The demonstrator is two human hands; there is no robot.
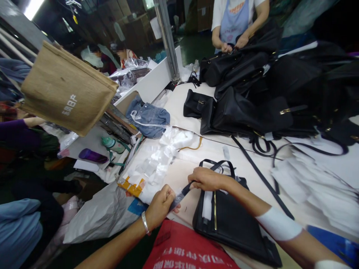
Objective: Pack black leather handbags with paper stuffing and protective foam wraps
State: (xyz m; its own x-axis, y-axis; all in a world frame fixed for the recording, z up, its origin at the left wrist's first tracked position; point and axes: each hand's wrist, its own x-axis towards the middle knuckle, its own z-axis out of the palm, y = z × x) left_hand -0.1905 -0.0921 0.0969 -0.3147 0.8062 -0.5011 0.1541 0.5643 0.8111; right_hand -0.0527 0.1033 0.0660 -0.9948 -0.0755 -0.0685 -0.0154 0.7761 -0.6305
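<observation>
A short stretch of black strap [183,193], partly covered by clear plastic film, runs between my two hands above the table's front edge. My left hand [159,206], with a bracelet at its wrist, is closed round the lower end. Pinching the upper end, my right hand [206,178] is just above a black handbag [235,220]. The bag lies on the table with its handles [230,166] pointing away from me. A gold zip [215,211] and a strip of white wrapping [206,205] show on it. My right hand partly hides the bag's top.
Black bags [238,112] are heaped at the back right, where a person in an apron [234,20] handles one. White sheets [314,186] lie at the right, clear film scraps [154,164] at the left. A brown fabric bag [67,87] hangs at the upper left.
</observation>
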